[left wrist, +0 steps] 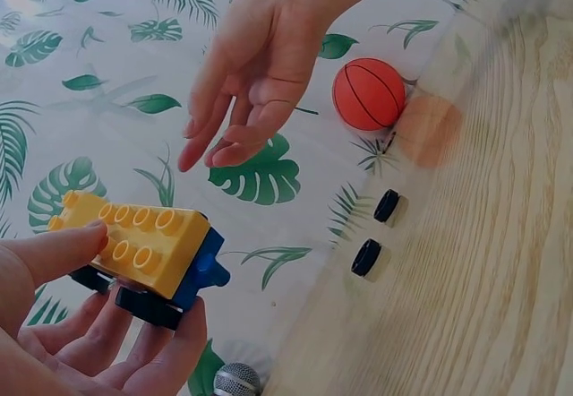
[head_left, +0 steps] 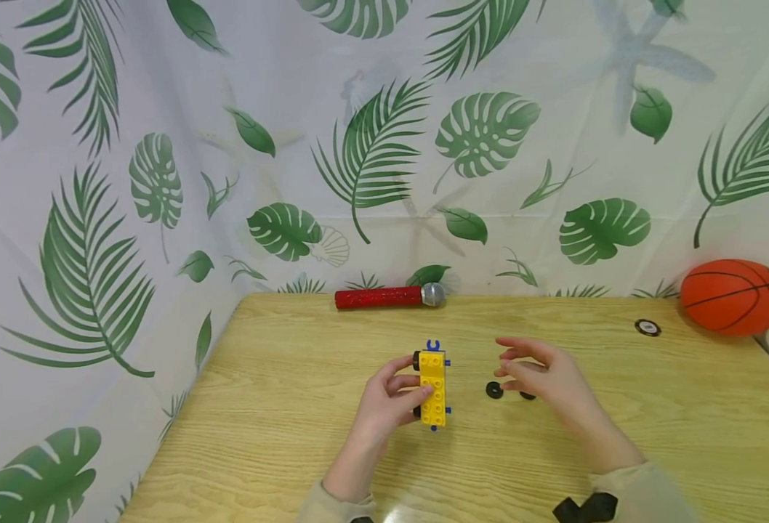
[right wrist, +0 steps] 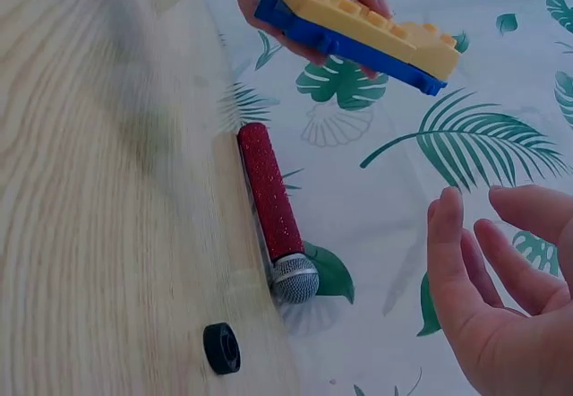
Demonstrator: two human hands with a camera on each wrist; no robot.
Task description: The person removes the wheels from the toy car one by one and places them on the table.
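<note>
In the head view my left hand [head_left: 387,399] grips a toy car [head_left: 433,392] of yellow studded bricks on a blue base, thumb on top and fingers beneath. Two black wheels [left wrist: 148,306] sit on its left side; on its right side bare blue axle pegs [head_left: 448,410] stick out. To the right, my right hand [head_left: 548,374] hangs above the table with loosely bent fingers and nothing between them. Below and beside its fingertips lie two loose black wheels, one in plain sight [head_left: 494,390], the other partly hidden [head_left: 527,396] by the hand.
A red microphone [head_left: 384,297] with a silver head lies along the table's back edge. An orange basketball [head_left: 735,297] sits at the back right corner, with a small black-rimmed disc [head_left: 647,327] to its left. A leaf-patterned sheet [head_left: 384,240] hangs behind the wooden table [head_left: 280,436].
</note>
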